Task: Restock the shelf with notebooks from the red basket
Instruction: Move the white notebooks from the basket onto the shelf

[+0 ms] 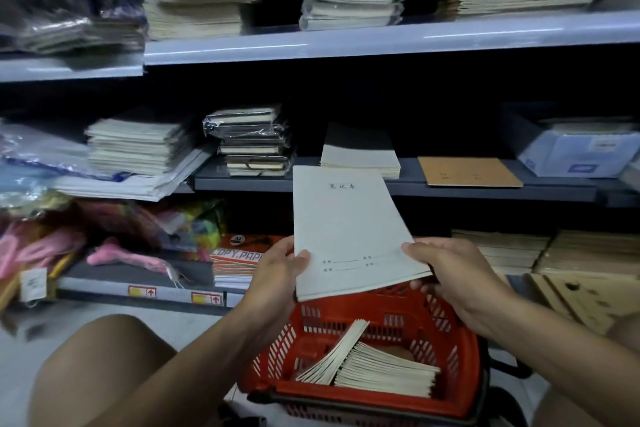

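Your grip is two-handed: your left hand (277, 263) pinches the lower left edge of a thin bundle of pale notebooks (349, 229), thumb on the front cover and fingers behind, while your right hand (446, 267) clamps the lower right corner, thumb on top and fingertips curled underneath. Both hands are closed on that bundle, which stands nearly upright and leans a little to the right, its front cover with a short printed title facing you.

The bundle hangs in the air just above the far rim of the red basket (460, 350), which sits on the floor between your knees. Inside the basket lies another pile of notebooks (384, 371), resting flat toward the near right side, with a few of its top copies fanned up and to the left.

Behind the top edge of the bundle, the middle shelf (408, 180) carries a low stack of the same pale notebooks (360, 158) near its front edge. To the right of that stack lies a flat brown folder (467, 172), close to the front edge too. To the left stands a pile of dark wrapped books (251, 139). On the bottom shelf at the left of your left hand lies an orange pack of copy paper (239, 256), partly hidden by your wrist.
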Tool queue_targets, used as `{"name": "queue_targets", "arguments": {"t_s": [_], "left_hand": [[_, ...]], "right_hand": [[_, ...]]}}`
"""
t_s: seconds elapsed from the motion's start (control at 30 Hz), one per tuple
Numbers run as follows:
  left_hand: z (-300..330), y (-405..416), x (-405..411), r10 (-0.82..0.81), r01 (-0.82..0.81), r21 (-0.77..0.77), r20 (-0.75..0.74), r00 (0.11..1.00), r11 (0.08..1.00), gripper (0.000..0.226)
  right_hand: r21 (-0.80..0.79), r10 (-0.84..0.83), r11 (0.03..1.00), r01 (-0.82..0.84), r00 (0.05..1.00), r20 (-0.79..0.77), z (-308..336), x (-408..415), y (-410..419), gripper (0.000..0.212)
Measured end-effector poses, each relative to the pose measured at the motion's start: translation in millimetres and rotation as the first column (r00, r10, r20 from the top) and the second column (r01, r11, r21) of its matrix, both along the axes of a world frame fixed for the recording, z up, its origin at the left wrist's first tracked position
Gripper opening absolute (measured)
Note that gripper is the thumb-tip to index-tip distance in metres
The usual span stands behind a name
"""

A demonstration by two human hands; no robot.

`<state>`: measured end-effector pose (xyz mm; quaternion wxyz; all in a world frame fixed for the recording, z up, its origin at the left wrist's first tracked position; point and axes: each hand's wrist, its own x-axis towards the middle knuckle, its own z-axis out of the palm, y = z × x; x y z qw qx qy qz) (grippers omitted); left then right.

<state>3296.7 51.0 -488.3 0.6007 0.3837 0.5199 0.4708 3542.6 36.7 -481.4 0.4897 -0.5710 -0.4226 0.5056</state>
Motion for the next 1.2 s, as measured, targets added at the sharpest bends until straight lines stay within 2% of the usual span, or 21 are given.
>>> {"name": "queue_targets", "arguments": {"t_s": [0.13,0.3,0.43,0.53,0.67,0.73,0.9,1.03,1.2], "left_hand": [[11.7,5.9,-1.0,-0.048,0.049,0.057,-0.022,0.999,0.997,0.029],[20.6,25.1,0.6,-0.078,0.095,0.138,-0.119,0.990,0.986,0.032],[27.4,50.3,5.5,-0.113,0.120,0.151,-0.051,0.992,0.981,0.034],[36.0,67.5,8.7,-0.197,0.198,0.158,-0.020,0.980,0.968,0.038],[46.3,95.0,12.2,-0.252,0.251,0.170,-0.015,0.968,0.953,0.057],[47.3,110.2,15.1,-0.241,0.241,0.181,-0.025,0.970,0.954,0.059],[41.7,151.7,18.1,-0.157,0.145,0.209,0.040,0.987,0.967,0.040],[44.0,185.5,22.1,-0.112,0.091,0.245,0.071,0.991,0.965,0.035],[45.9,226.0,24.4,-0.031,0.058,0.351,-0.081,0.996,0.935,0.029]], "right_hand": [[0.075,-0.021,0.997,0.016,0.998,0.063,0.6,3.0,4.5,0.011],[0.192,-0.046,0.981,0.022,0.992,0.121,0.8,5.0,16.1,0.015],[0.269,-0.081,0.962,0.039,0.986,0.145,6.1,6.0,31.6,0.018],[0.289,-0.108,0.955,0.060,0.982,0.155,9.8,7.6,48.3,0.020],[0.285,-0.130,0.955,0.085,0.981,0.146,14.6,12.1,77.8,0.021],[0.288,-0.125,0.954,0.080,0.982,0.140,17.5,15.5,94.5,0.022],[0.309,-0.131,0.948,0.074,0.977,0.167,27.4,22.7,142.0,0.021],[0.329,-0.155,0.941,0.081,0.967,0.203,32.7,27.6,182.6,0.015],[0.356,-0.198,0.928,0.111,0.956,0.217,34.9,30.3,223.6,0.010]]}}
